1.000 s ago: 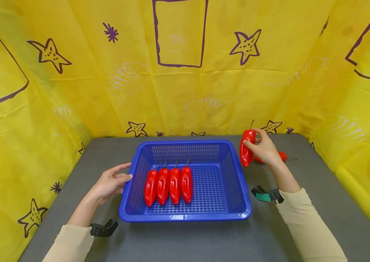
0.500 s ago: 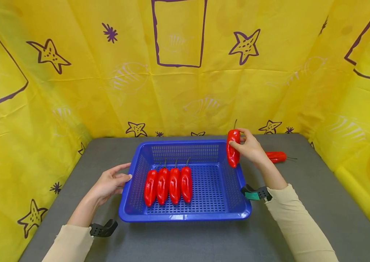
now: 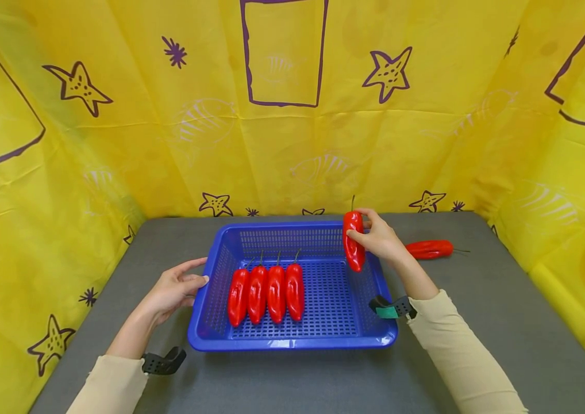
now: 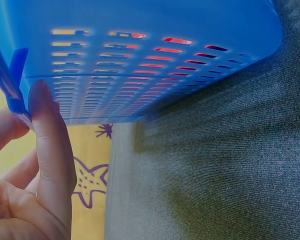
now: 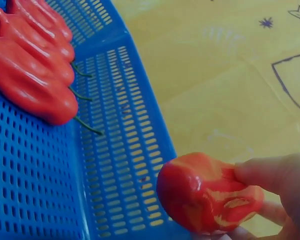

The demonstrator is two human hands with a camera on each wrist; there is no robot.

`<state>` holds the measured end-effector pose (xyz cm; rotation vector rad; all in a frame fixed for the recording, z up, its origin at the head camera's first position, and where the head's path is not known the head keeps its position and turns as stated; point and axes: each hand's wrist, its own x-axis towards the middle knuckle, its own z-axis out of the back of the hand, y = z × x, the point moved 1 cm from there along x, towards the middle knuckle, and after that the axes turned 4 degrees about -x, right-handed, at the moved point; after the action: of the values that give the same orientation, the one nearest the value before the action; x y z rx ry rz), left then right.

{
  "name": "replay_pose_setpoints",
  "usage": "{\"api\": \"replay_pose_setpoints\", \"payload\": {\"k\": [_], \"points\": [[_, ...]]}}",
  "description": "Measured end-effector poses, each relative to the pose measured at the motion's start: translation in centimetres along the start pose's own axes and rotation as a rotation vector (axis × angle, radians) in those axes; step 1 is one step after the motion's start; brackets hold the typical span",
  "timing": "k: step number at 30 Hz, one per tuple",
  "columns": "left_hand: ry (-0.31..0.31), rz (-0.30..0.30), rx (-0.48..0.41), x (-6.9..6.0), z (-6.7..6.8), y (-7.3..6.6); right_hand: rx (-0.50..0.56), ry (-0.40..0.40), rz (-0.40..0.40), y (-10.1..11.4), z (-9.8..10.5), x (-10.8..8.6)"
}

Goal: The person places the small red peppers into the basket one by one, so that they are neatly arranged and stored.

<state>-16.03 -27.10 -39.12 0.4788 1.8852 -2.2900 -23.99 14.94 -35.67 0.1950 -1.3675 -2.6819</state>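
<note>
A blue plastic basket (image 3: pixel 292 344) stands on the grey table, with several red chili peppers (image 3: pixel 276 294) side by side on the left of its floor, stems toward the back. My left hand (image 3: pixel 172 289) pinches the basket's left rim; in the left wrist view the thumb (image 4: pixel 46 120) lies against the outer wall. Over the right back part of the basket, my right hand (image 3: pixel 381 238) grips another red chili pepper (image 3: pixel 354 241), held stem up between thumb and fingers. The right wrist view shows this held pepper (image 5: pixel 200 192) end-on, apart from the row.
One more red chili pepper (image 3: pixel 430 249) lies on the table (image 3: pixel 458 299) to the right of the basket, its stem pointing right. A yellow curtain (image 3: pixel 282 155) with sea drawings closes off the back and both sides.
My right hand has carried its pepper left, from beside the basket to over its right part, uncovering the pepper on the table. The left hand and basket stay put.
</note>
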Motion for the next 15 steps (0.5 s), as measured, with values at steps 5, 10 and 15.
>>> {"api": "replay_pose_setpoints", "payload": {"k": [5,10,15], "points": [[-0.001,0.000,-0.001,0.0,0.0,0.0,-0.016,0.018,0.020,0.4,-0.8,0.0],[-0.004,0.001,-0.002,0.0,0.0,0.0,-0.039,0.029,0.024,0.7,-1.6,0.2],[-0.004,0.002,0.000,0.0,0.0,0.0,-0.057,0.057,0.040,0.9,-2.4,0.2]]}}
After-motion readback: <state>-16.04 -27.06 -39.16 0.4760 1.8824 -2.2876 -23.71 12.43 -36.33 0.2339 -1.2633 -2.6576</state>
